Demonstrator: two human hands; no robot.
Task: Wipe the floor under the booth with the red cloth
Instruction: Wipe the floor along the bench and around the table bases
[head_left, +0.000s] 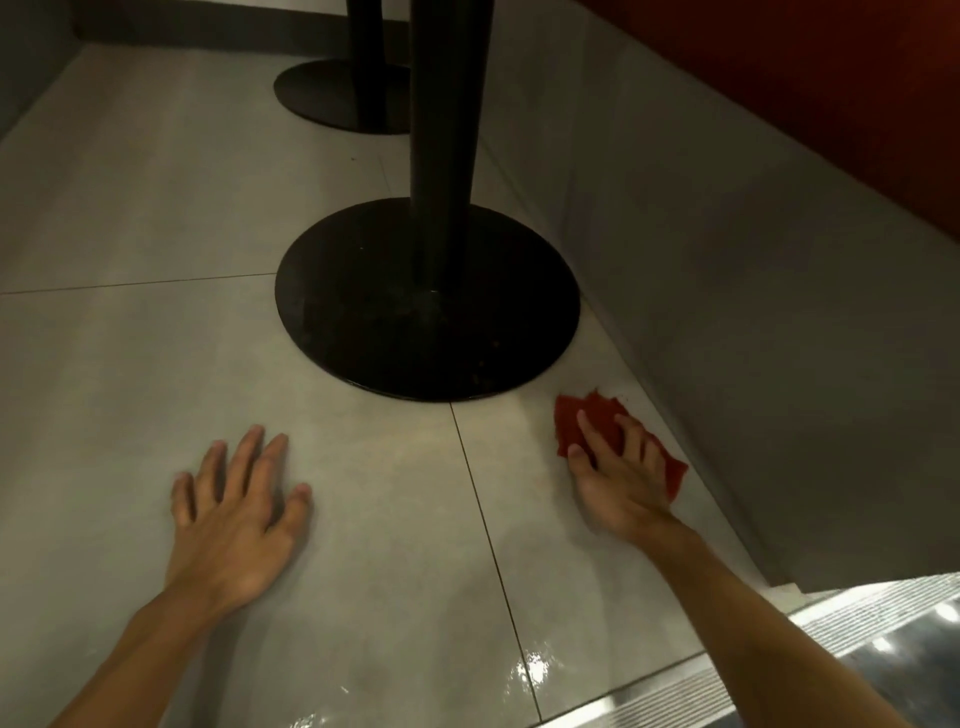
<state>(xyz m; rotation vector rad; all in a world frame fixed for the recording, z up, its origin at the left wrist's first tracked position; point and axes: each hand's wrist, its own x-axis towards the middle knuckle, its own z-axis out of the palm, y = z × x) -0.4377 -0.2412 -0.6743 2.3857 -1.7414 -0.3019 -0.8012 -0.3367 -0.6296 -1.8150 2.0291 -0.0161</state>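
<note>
Closest to me, my left hand (234, 519) lies flat on the floor (130, 353) at 7 o'clock from the black table base (363, 312), fingers straight and spread, holding nothing. At 4 o'clock from that base my right hand (618, 480) presses the red cloth (602, 406) onto the tile, fingers laid over it and only slightly bent, just beside the foot of the grey booth wall (753, 322). Another base (317, 96) stands well back at 12 o'clock.

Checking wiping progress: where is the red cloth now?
Head view, lower right: the red cloth lies on the grey tiled floor under the right hand, between the nearer round black table base and the grey booth wall.
</note>
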